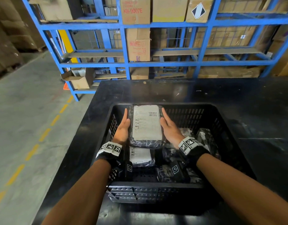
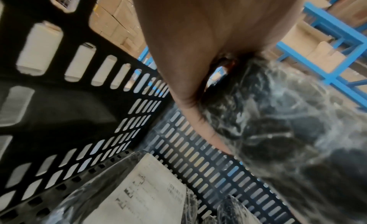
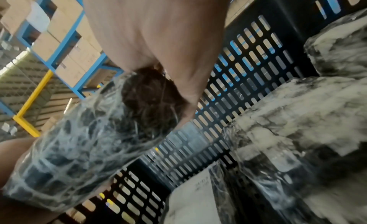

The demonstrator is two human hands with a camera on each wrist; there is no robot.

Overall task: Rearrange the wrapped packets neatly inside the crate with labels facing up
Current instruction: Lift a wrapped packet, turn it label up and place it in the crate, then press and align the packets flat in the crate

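A wrapped packet (image 1: 146,122) with a white label facing up hangs level over the far left part of the black slotted crate (image 1: 156,186). My left hand (image 1: 123,125) grips its left edge and my right hand (image 1: 169,125) its right edge, thumbs on top and fingers hidden beneath. The wrist views show each palm against the packet's shiny dark wrap (image 2: 288,125) (image 3: 79,149). Below it, a second packet (image 1: 140,155) lies label up on the crate floor. More packets (image 1: 203,135) are heaped at the right, wrap side showing.
The crate stands on a black table (image 1: 237,98) near its front edge. Blue metal racks (image 1: 156,62) loaded with cardboard boxes rise behind the table. Concrete floor with a dashed yellow line (image 1: 42,135) runs along the left.
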